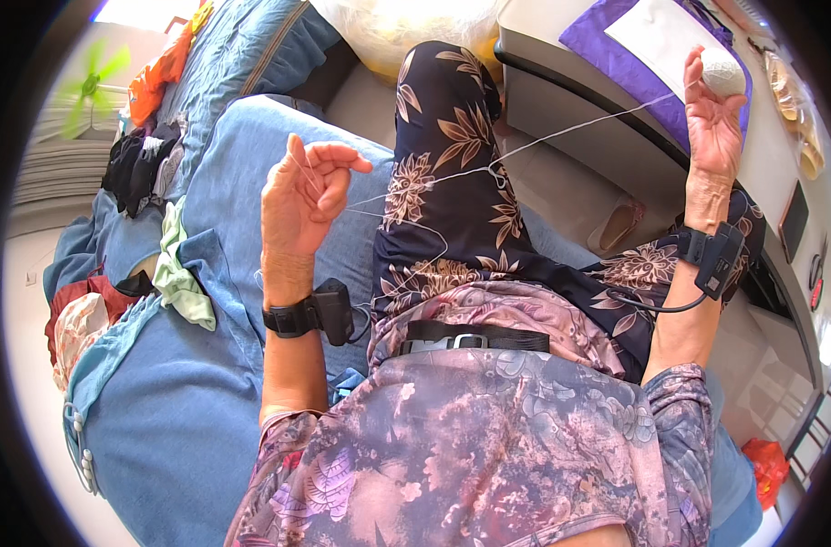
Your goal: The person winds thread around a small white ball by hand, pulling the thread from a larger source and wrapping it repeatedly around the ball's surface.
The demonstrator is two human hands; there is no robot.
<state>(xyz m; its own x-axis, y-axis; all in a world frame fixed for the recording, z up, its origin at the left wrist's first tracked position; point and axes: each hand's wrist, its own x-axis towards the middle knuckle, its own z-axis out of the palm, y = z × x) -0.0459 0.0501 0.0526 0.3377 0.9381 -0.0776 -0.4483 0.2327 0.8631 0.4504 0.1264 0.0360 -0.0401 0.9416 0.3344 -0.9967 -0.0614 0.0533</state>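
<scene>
My right hand [714, 116] is raised at the upper right, palm up, with a ball of white thread [723, 71] held at its fingers. From there a white thread [579, 128] stretches down and left across my patterned trousers, with a small tangle above my thigh. My left hand [309, 181] is raised over the blue cover, fingers curled, and thread passes around its fingers. A slack loop of thread hangs between it and my lap. Both wrists wear black strapped devices.
A table [771, 157] at the right bears a purple bag [579, 34], a white sheet [644, 37] and a phone [793, 220]. Clothes lie on the blue-covered sofa [162, 410] at the left, near a green fan [90, 85]. A shoe [615, 225] is on the floor.
</scene>
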